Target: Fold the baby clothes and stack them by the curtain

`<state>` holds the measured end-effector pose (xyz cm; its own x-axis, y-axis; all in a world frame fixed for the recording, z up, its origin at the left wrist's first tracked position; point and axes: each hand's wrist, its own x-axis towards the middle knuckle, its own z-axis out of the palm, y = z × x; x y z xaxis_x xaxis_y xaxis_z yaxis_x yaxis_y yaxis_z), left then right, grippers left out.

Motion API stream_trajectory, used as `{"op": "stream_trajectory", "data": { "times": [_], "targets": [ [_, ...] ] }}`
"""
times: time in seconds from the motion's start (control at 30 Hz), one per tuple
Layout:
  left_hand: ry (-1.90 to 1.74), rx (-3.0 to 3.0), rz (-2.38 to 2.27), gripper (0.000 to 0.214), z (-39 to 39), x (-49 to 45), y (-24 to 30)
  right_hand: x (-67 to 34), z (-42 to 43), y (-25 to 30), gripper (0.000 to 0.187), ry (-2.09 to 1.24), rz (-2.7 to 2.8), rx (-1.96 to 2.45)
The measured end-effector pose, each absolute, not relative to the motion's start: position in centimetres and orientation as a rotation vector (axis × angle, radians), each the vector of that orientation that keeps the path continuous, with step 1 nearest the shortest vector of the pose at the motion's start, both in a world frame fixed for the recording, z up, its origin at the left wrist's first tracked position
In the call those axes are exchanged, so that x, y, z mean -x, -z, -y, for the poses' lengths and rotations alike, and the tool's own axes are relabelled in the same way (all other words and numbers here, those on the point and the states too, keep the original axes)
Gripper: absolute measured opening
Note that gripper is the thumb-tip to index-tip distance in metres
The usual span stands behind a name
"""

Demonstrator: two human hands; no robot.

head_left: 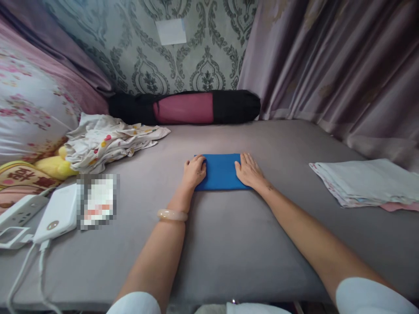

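A folded blue cloth (221, 172) lies flat in front of me on the grey bed sheet, a neat rectangle. My left hand (195, 171) is at its left edge, fingers bent and closed on the cloth, with the thumb over the top. At the opposite edge my right hand (249, 171) rests palm down, its fingers stretched out and the thumb on the fabric. The undersides of both hands are hidden. A pale bangle (172, 215) circles my left forearm.
On the right lies a stack of folded light cloth (366, 181). To the left are a crumpled white patterned cloth (111, 141), a white power bank (59, 213) with cables and a power strip (24, 209). A long black and maroon bag (183, 108) lies along the wall.
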<state>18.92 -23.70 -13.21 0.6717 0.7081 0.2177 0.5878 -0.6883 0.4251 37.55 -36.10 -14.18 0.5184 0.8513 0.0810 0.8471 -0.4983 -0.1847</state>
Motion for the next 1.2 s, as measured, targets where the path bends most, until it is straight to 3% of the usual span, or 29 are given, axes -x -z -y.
{"op": "stream_trajectory", "data": {
  "times": [0.43,0.63,0.77,0.93,1.2],
  "targets": [
    [-0.505,-2.583,-1.031,0.029,23.8,-18.9,13.2,-34.3,37.5,13.3,0.066,-0.032,1.562,2.56],
    [-0.403,-2.577,-1.106,0.041,23.6,-19.2,13.5,-34.5,37.5,13.2,0.065,-0.073,1.56,2.552],
    [-0.316,-2.592,-1.142,0.048,23.6,-19.3,13.4,-35.6,37.2,12.6,0.053,0.052,1.593,2.486],
    [-0.332,-2.687,-1.168,0.04,23.2,-19.7,12.5,-38.4,35.7,11.5,0.041,0.153,1.591,2.459],
    [-0.028,-2.746,-1.144,0.034,18.7,-21.5,10.3,-42.5,33.3,10.8,0.037,-0.076,1.698,2.543]
  ]
}}
